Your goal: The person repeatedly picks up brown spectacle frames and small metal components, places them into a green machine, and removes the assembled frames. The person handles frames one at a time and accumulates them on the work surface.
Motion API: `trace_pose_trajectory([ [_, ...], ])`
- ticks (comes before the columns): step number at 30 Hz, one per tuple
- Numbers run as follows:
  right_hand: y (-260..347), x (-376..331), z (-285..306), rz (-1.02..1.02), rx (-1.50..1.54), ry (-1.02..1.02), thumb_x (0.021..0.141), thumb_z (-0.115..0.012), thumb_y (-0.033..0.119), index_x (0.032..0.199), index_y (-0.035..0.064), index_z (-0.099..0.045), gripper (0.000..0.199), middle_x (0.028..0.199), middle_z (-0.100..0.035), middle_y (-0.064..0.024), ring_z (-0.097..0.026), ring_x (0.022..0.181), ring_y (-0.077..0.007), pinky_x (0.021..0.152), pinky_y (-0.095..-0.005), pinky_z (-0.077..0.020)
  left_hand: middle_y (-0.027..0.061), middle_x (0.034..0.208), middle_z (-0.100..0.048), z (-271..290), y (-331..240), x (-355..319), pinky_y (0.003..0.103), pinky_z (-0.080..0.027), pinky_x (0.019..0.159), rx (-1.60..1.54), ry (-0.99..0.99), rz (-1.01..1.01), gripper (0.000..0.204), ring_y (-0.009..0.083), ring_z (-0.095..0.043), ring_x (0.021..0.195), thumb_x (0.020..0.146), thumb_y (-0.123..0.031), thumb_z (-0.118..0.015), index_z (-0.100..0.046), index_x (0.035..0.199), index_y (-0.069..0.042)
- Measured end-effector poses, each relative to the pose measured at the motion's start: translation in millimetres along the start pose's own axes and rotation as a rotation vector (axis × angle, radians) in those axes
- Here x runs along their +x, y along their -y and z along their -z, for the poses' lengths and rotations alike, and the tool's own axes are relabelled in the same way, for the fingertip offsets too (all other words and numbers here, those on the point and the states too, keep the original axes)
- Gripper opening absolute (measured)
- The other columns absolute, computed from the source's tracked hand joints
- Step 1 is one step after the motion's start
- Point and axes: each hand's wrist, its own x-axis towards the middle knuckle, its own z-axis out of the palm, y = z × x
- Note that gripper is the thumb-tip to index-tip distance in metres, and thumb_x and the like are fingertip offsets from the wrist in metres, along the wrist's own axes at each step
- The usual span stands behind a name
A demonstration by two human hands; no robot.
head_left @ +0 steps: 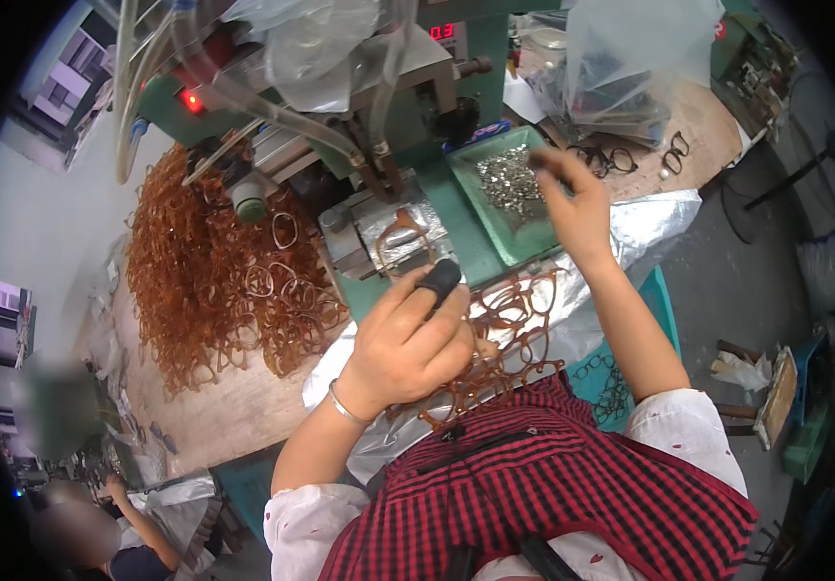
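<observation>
My left hand, with a black finger cover on one finger, is closed at the front of the machine's metal fixture. Its fingertips grip the near end of an amber eyeglass frame, which stretches over the fixture beneath the machine's head. Above the right side of a green tray is my right hand, its fingers curled together. Whatever may be between those fingertips is too small to make out. Small shiny metal pieces lie heaped in the tray.
A large heap of amber eyeglass frames covers the table at left. More amber frames lie on silvery sheeting before me. Clear hoses hang across the green machine. Dark glasses rest at far right. Another person sits at lower left.
</observation>
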Motion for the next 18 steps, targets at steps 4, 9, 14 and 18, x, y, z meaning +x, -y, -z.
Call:
trace_pose_trajectory([
  [4, -18, -3, 39, -0.008, -0.159, 0.003, 0.086, -0.069, 0.011, 0.104, 0.0035, -0.072, 0.02, 0.095, -0.071, -0.0102, -0.067, 0.087, -0.0225, 0.082, -0.0335, -0.0515, 0.0126, 0.106, -0.072, -25, -12, 5, 0.045, -0.063, 0.082, -0.043, -0.133, 0.015, 0.02, 0.0265, -0.062, 0.084, 0.078, -0.013, -0.076, -0.06, 0.083, -0.004],
  [9, -7, -30, -13, 0.179, -0.47, 0.047, 0.078, -0.076, 0.012, 0.09, 0.0044, -0.071, 0.015, 0.093, -0.065, -0.0126, -0.062, 0.094, -0.0335, 0.085, -0.0426, -0.049, 0.0122, 0.107, -0.071, 1, 12, -4, 0.046, -0.064, 0.082, 0.026, -0.058, -0.017, 0.033, 0.027, -0.062, 0.087, 0.078, -0.027, -0.082, -0.059, 0.084, -0.005],
  [14, -19, -31, -5, 0.259, -0.62, 0.071, 0.076, -0.076, 0.012, 0.084, 0.0042, -0.069, 0.013, 0.09, -0.063, -0.0126, -0.06, 0.095, -0.0352, 0.085, -0.0446, -0.0478, 0.009, 0.12, -0.069, -11, -7, -19, 0.051, -0.058, 0.095, -0.064, -0.036, 0.111, 0.039, 0.0268, -0.061, 0.098, 0.076, -0.038, -0.084, -0.064, 0.089, -0.007],
  [18, -6, -41, -4, 0.231, -0.732, 0.127, 0.08, -0.072, 0.008, 0.089, 0.0042, -0.069, 0.011, 0.088, -0.066, -0.0114, -0.064, 0.089, -0.0315, 0.081, -0.0433, -0.0505, 0.0055, 0.123, -0.069, 12, -44, -49, 0.049, -0.053, 0.099, 0.027, -0.209, 0.333, 0.031, 0.0273, -0.063, 0.103, 0.083, -0.038, -0.08, -0.07, 0.091, -0.01],
])
